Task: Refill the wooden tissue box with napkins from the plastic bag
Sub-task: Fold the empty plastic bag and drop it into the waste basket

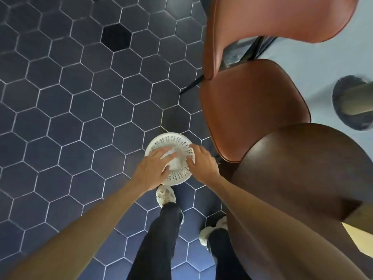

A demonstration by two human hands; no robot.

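Observation:
A round white perforated plastic basket [173,139] is held in the air above the tiled floor, in front of my legs. Inside it lies a white pack of napkins in clear plastic [174,163]. My left hand [152,168] reaches over the basket's near-left rim, with its fingers curled on the pack. My right hand [202,163] grips the basket's right rim, fingers over the edge. No wooden tissue box is in view.
A brown leather chair [252,110] stands right of the basket. A dark round wooden tabletop [298,178] fills the lower right. A table's pedestal base [353,102] is at the far right. My white-shoed feet [165,196] stand on dark hexagonal tiles [70,108].

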